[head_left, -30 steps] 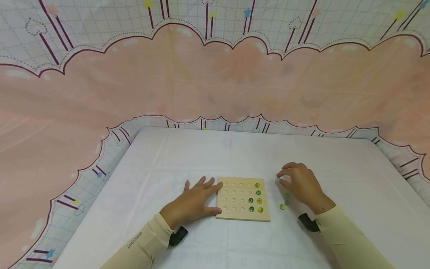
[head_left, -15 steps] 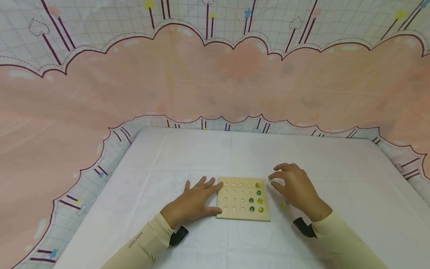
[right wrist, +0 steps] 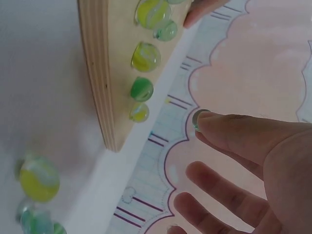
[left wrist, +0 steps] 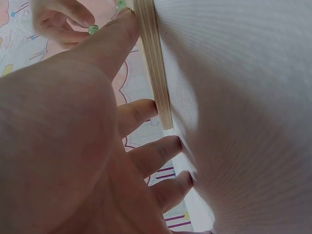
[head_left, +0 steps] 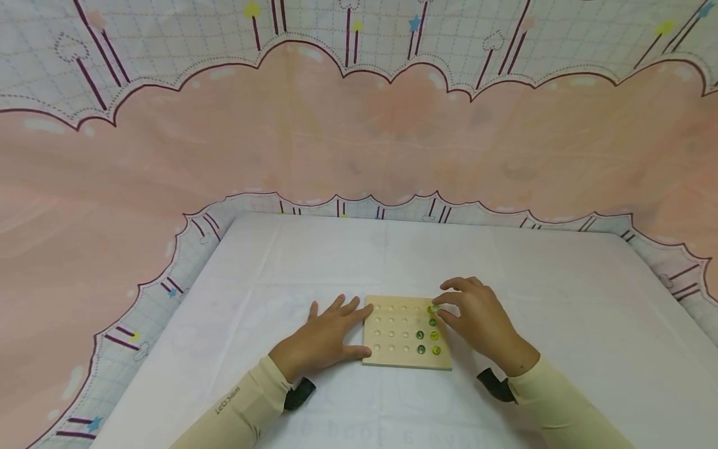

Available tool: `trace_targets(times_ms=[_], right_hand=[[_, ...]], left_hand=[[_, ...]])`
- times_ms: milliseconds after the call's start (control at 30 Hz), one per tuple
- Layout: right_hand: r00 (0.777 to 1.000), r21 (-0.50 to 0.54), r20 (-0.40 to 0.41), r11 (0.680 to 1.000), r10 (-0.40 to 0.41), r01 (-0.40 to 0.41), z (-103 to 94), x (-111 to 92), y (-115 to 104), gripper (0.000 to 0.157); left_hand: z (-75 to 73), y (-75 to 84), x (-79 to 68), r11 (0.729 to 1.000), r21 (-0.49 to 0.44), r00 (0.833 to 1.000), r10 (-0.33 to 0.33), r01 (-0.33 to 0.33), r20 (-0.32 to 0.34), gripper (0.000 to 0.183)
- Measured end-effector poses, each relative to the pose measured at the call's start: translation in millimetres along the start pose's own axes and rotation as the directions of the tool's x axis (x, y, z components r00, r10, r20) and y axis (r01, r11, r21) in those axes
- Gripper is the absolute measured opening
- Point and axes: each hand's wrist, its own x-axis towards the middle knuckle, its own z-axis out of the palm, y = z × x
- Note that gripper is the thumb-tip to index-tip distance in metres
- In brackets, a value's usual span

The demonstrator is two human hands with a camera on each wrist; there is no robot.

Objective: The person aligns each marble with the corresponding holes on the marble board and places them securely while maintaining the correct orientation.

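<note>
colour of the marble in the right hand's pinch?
Pale clear green marble, pinched at the right hand fingertips; shows best in the right wrist view.

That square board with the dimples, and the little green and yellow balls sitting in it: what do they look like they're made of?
The board looks like pale unfinished wood, probably plywood: its edge shows thin stacked layers and a matte surface. The balls look like glass marbles: glossy and see-through, with yellow and green swirls inside. The one pinched in the right hand seems the same, though plastic can't be ruled out.
</note>
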Motion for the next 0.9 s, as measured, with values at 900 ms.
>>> trace_targets(times_ms=[900], right_hand=[[0.998,0.013,0.046,0.999,-0.040,0.039,21.3,10,-14,0.012]], left_hand=[[-0.9,0.9,0.3,1.000,-0.004,1.000,0.005,-0.005,0.002,0.081]])
